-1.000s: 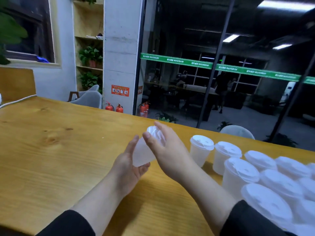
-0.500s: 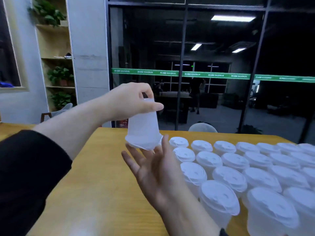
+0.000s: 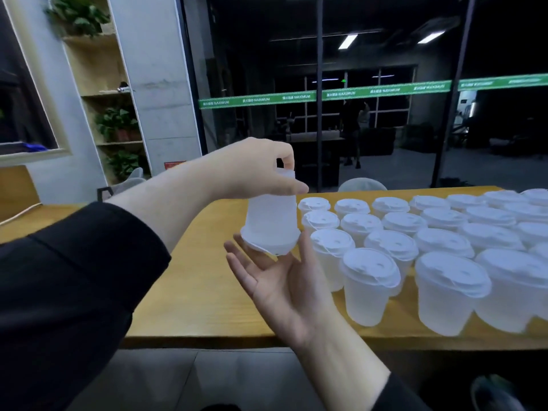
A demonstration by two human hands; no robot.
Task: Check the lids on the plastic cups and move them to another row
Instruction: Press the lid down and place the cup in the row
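Now my left hand [image 3: 252,167] grips one plastic cup [image 3: 271,225] by its bottom and holds it upside down in the air, the lid [image 3: 267,246] facing down. My right hand [image 3: 284,280] is flat open, palm up, just under the lid, the fingertips touching its rim. At 3 o'clock from this cup, the other lidded cups [image 3: 415,247] stand in rows on the wooden table [image 3: 192,286].

Translucent white lidded cup [image 3: 271,222] inverted, lid down, held in air left of rows of upright lidded cups [image 3: 415,247] on table.
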